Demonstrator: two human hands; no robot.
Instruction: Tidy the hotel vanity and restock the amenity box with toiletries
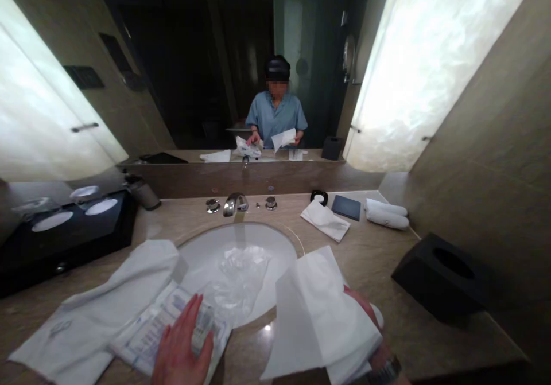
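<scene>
White sheets (316, 310), right side clamped in right hand (365, 304), left hand (183, 347) spread, thumb apart, on printed packet (148, 330)

The sheets (318, 310) look like matt paper, the bag (243, 279) crinkled plastic.

Sink (279, 259) in the worktop (447, 339) ahead of me, plastic bag (243, 276) in it, faucet (235, 204) behind; packet (148, 330) front left under my left hand (183, 345), towel (99, 304) left of it, tray (26, 259) far left; sheets (321, 316) in my right hand (365, 303) front right, tissue box (434, 282) right of that, rolled towels (386, 214) behind the box
</scene>
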